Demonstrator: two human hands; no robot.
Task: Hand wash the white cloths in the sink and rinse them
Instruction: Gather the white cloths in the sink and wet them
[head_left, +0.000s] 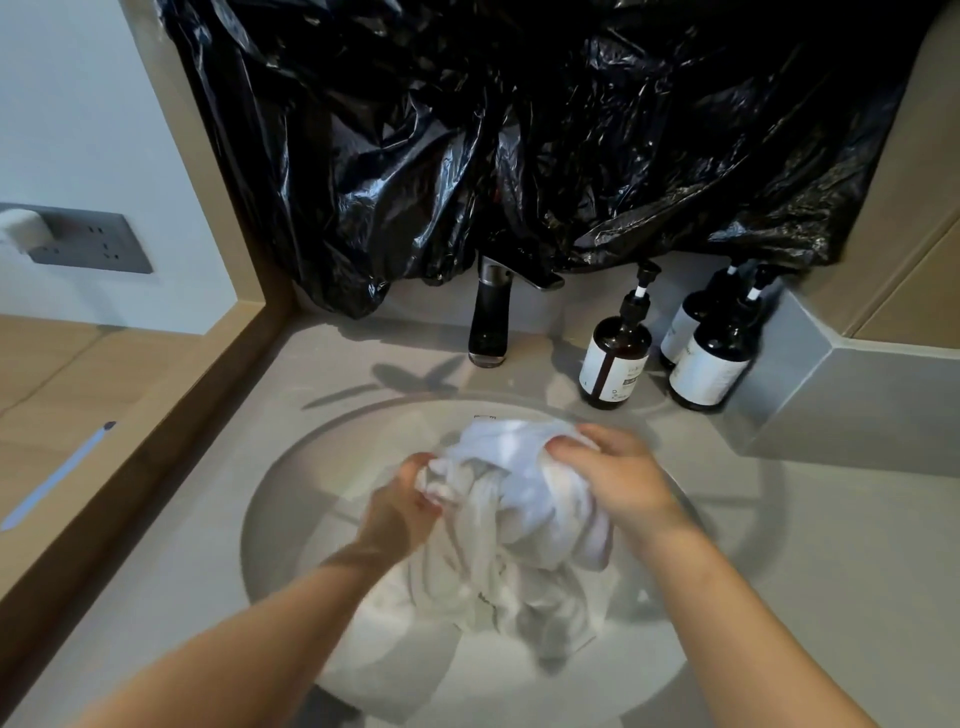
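A bunched white cloth (524, 499) was held up over the round sink (291, 483). It was gripped by the curled fingers of the left hand (400, 509) and the right hand (618, 478). More white cloth (415, 654) was piled in the sink below.

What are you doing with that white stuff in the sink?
A person is washing white cloths in the round sink by hand. The left hand and the right hand both grip the bunched cloth, whose lower part trails into the basin. No water shows running from the black tap behind.
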